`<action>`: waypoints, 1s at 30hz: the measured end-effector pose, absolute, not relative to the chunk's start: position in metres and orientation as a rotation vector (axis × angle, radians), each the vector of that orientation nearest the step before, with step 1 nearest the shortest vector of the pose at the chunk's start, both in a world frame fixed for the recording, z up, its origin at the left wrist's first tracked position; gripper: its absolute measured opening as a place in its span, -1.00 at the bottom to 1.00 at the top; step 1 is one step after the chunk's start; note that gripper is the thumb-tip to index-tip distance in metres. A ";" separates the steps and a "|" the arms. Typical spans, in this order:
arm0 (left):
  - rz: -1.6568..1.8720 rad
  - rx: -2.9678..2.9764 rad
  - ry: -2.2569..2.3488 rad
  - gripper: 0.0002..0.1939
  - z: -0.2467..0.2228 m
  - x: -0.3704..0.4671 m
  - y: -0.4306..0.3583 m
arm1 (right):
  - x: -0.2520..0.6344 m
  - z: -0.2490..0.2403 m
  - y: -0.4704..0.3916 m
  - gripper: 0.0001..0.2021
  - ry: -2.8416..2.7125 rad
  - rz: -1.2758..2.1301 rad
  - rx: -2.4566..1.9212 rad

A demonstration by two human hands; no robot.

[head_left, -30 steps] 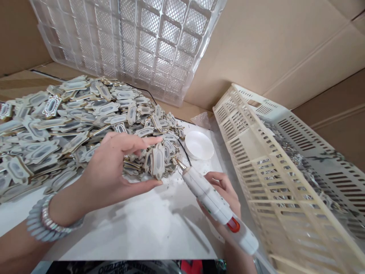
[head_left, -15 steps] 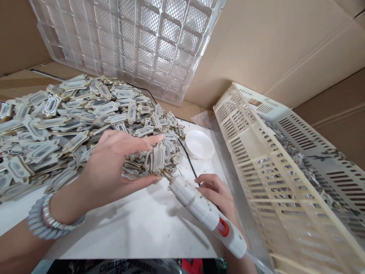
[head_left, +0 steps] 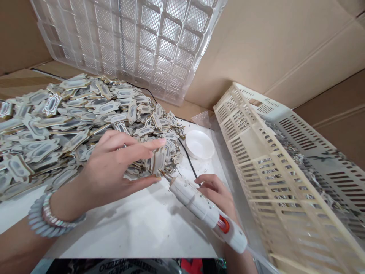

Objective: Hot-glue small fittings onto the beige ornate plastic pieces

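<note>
My left hand (head_left: pixel 114 167) reaches over the edge of a pile of small ornate frame plates (head_left: pixel 105 108). Its thumb and index finger grip one frame plate (head_left: pixel 158 160) from below and above, back side towards me. In my right hand (head_left: pixel 218 190) is a white-wrapped glue gun (head_left: pixel 196 201) with a red trigger-like part showing. The gun's metal nozzle (head_left: pixel 165 174) points up-left, close to the lower end of the held plate and my left thumb tip. Most of my right hand is behind the gun.
A white bowl (head_left: pixel 199 144) stands right of the pile, beside a black cord (head_left: pixel 188 158). On the right, a cream slotted plastic basket (head_left: pixel 248 152) holds shiny small parts. A clear compartment tray (head_left: pixel 128 38) leans at the back, against cardboard walls (head_left: pixel 256 42).
My left index finger has shifted slightly down and right. The nozzle has moved a little to the left along the held plate's lower end. Everything else looks the same.
</note>
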State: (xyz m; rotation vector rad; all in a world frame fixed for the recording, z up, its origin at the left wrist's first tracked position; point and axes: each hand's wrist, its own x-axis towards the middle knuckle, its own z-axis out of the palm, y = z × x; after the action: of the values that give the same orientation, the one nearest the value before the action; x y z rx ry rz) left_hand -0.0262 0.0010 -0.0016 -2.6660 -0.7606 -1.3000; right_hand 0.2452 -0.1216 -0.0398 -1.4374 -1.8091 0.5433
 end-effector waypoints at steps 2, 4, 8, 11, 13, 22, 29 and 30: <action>-1.303 -2.662 -0.750 -0.73 -0.001 -0.026 0.001 | 0.246 -0.042 -0.122 -0.79 -1.770 0.583 -1.458; -1.321 -2.663 -0.739 -0.75 -0.001 -0.026 0.001 | 0.247 -0.043 -0.122 -0.83 -1.720 0.651 -1.500; -1.333 -2.669 -0.742 -0.77 -0.001 -0.026 0.001 | 0.246 -0.042 -0.119 -0.92 -1.624 0.746 -1.555; -1.343 -2.656 -0.754 -0.76 -0.001 -0.027 0.000 | 0.246 -0.042 -0.117 -0.92 -1.533 0.786 -1.535; -1.335 -2.651 -0.758 -0.75 -0.001 -0.027 0.001 | 0.246 -0.042 -0.117 -0.89 -1.463 0.803 -1.543; -1.321 -2.612 -0.766 -0.70 -0.002 -0.028 0.003 | 0.244 -0.039 -0.118 -0.84 -1.537 0.736 -1.566; -1.228 -2.587 -0.779 -0.59 -0.004 -0.029 0.006 | 0.241 -0.041 -0.120 -0.84 -1.639 0.382 -1.618; -1.204 -2.592 -0.815 -0.56 -0.006 -0.030 0.008 | 0.244 -0.043 -0.120 -0.85 -1.677 0.311 -1.606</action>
State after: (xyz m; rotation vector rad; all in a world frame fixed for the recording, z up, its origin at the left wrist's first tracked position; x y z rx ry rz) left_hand -0.0297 0.0077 -0.0057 -2.5919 -0.8151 -1.2036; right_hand 0.2437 -0.1195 -0.0429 -1.6058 -1.6773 0.3109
